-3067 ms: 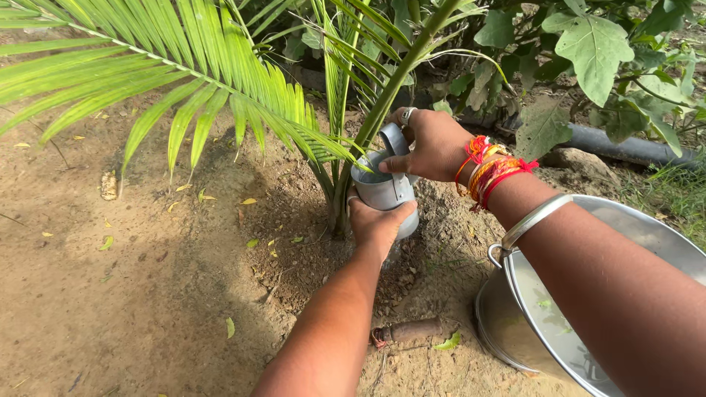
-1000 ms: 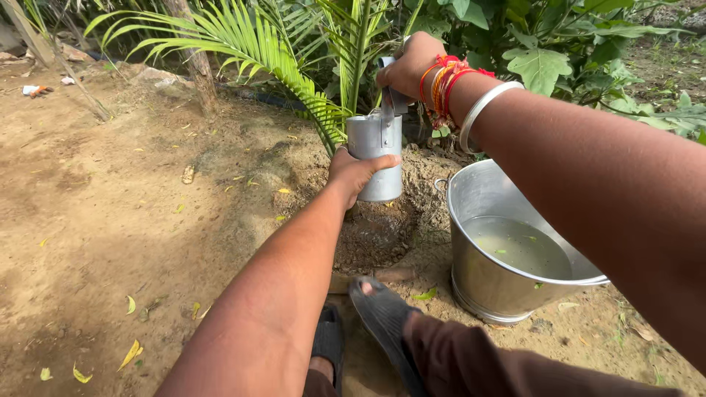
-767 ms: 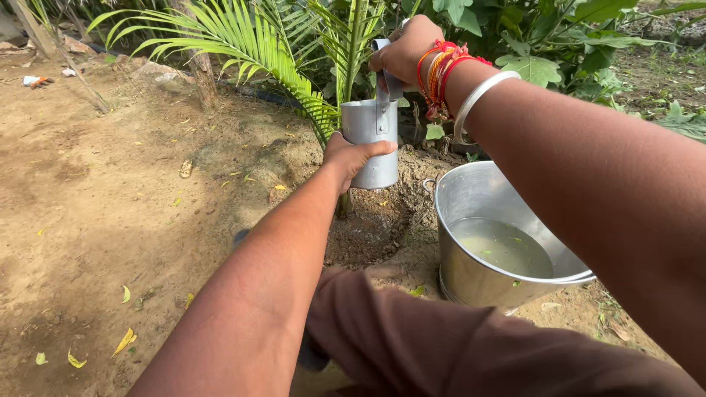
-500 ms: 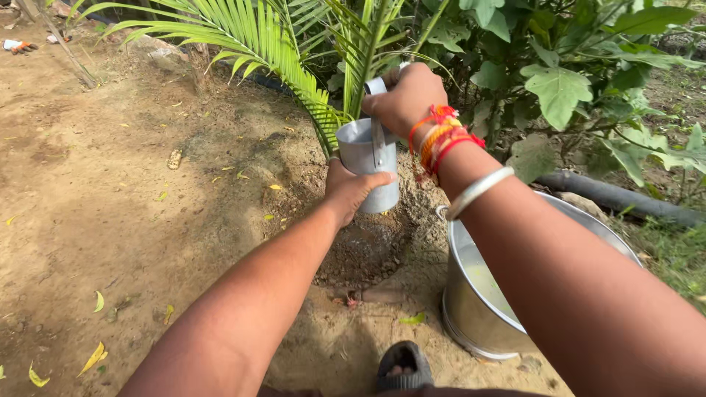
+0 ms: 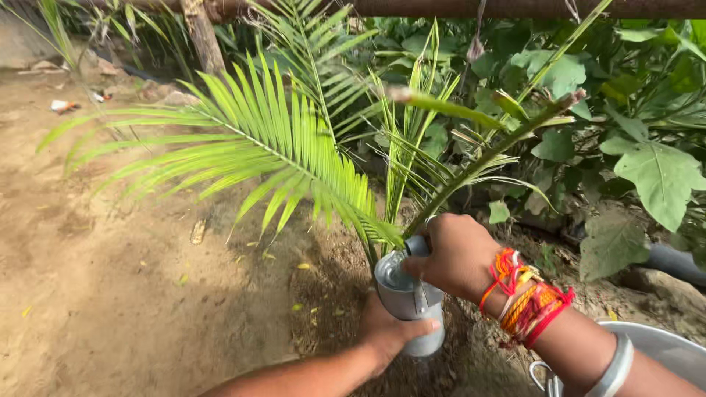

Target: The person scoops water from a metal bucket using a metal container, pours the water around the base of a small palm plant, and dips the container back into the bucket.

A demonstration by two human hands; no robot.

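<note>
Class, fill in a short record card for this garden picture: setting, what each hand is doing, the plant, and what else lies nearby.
Setting: outdoors, bare sandy soil beside leafy bushes
Left hand: cups the lower body of a metal mug from below
Right hand: grips the mug's handle at the top
Mug: tilted, close to the base of a young palm
Wrist: red and orange threads, metal bangle
Nearby: rim of a metal bucket at lower right, dark pipe behind

The metal jug (image 5: 408,294) has been lowered and tipped toward the palm's base; the bucket (image 5: 662,353) has slid nearly out of view
</note>
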